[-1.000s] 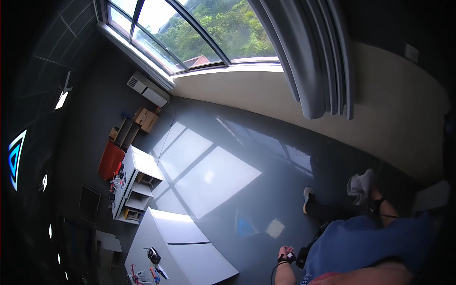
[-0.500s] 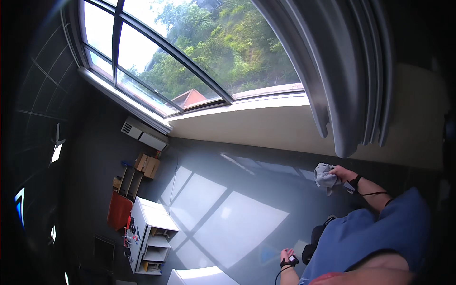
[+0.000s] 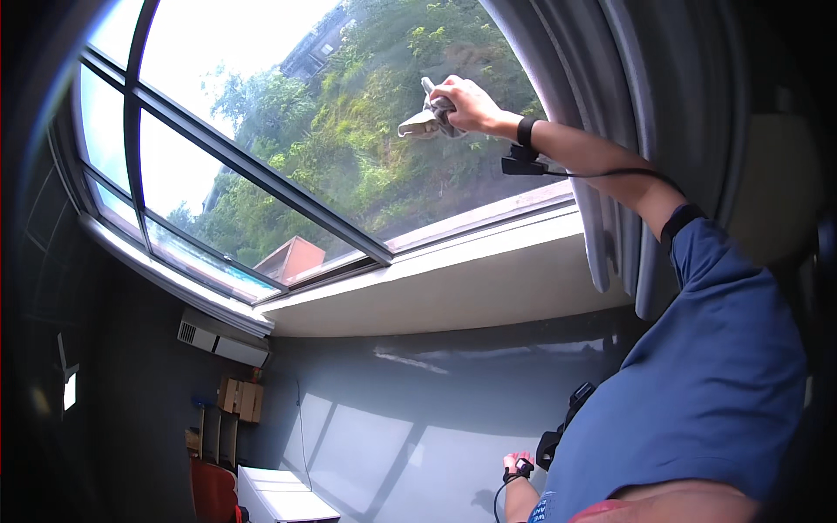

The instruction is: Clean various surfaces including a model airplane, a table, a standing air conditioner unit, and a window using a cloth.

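My right hand (image 3: 475, 106) is closed round a bunched grey cloth (image 3: 427, 122), and its arm reaches up in front of the large window pane (image 3: 366, 166). Part of the cloth hangs out past the fingers; whether it presses on the glass I cannot tell. A black strap with a small dark device and a cable (image 3: 523, 161) is on that wrist. Low down beside my body, my left hand (image 3: 518, 459) has its fingers stretched out and holds nothing. It too wears a black wrist strap.
Grey curtains (image 3: 602, 105) hang right beside my raised arm. Dark frame bars (image 3: 261, 166) divide the window above a pale sill (image 3: 488, 240). On the floor stand a white cabinet (image 3: 283, 497), cardboard boxes (image 3: 240, 398), a reddish-brown chair-like piece (image 3: 212, 488) and a white air-conditioner-like unit (image 3: 222, 340).
My right hand has risen with the cloth from beside the curtain's lower end to in front of the window glass. The view has shifted upward. My left hand stays low at my side.
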The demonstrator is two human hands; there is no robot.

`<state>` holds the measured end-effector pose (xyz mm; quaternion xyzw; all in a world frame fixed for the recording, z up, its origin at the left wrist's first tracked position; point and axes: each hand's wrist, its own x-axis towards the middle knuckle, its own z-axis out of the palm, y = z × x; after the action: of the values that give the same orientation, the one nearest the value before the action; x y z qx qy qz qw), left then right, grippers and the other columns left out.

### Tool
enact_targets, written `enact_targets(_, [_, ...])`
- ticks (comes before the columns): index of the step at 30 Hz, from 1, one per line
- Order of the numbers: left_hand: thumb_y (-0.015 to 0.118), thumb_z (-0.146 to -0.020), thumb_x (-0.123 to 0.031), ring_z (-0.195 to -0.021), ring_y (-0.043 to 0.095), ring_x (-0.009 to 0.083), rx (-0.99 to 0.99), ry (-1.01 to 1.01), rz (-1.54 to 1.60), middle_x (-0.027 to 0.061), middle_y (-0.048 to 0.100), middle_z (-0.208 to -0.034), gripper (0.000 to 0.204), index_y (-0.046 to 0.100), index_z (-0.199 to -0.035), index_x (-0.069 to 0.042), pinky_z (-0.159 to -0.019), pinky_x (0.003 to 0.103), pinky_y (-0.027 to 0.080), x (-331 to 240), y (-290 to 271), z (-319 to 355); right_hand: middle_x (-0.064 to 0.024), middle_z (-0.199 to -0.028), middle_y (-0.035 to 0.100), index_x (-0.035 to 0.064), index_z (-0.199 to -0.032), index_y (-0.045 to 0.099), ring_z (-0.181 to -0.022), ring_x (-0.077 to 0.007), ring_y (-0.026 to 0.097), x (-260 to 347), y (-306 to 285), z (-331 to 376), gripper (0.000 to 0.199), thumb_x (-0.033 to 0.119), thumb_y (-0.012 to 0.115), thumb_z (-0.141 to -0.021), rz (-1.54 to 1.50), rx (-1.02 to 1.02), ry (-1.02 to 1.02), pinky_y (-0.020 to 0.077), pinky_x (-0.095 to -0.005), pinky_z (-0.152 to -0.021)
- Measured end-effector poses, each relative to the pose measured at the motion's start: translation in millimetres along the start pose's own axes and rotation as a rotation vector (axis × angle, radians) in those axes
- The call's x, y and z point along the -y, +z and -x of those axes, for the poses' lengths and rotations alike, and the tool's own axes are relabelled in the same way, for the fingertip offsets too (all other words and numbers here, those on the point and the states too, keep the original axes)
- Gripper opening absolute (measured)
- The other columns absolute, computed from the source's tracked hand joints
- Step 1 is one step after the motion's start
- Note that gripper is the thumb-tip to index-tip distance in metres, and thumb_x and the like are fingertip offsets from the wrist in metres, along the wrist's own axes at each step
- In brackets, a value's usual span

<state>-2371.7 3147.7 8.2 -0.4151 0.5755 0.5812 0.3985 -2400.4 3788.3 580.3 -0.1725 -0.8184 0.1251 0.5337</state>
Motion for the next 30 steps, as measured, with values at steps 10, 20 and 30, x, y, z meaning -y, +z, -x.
enact_targets(10, [0.046,-0.083,-0.021,-0.095,0.060,0.0261,0.118,0.392,-0.342,0.0117,0.061,-0.106,0.026,0.049,-0.105,-0.008,-0.079,0.043,0.048,-161.9,217.1,54.3,-0.0116,-0.107,0.054,0.0151,-0.107,0.058,-0.103,-0.0312,0.050,13.5,-178.7,-199.7,0.039,0.012,0.064,-0.069,0.746,-0.453,-0.488,0.0422,-0.0448,-0.084])
enact_targets(20, [0.060,-0.080,-0.037,-0.121,0.040,0.0344,0.528,0.346,-0.408,0.0226,0.029,-0.138,0.073,0.023,-0.138,-0.009,-0.091,0.048,0.043,-102.5,455.8,117.8,-0.0015,-0.116,0.045,0.0265,-0.111,0.056,-0.107,-0.0248,0.043,-104.5,-119.0,-70.9,0.050,0.016,0.072,-0.064,0.804,-0.297,-0.588,0.0378,-0.0400,-0.088])
enact_targets(30, [0.056,-0.084,-0.042,-0.136,0.018,0.0317,0.578,0.373,-0.535,0.0150,0.011,-0.149,0.079,0.015,-0.143,-0.008,-0.101,0.053,0.031,-90.1,538.4,152.8,0.0024,-0.110,0.046,0.0238,-0.086,0.055,-0.107,-0.0171,0.040,-259.3,-41.5,274.7,0.013,0.026,0.054,-0.073,0.711,0.635,-0.667,0.0321,-0.0344,-0.090])
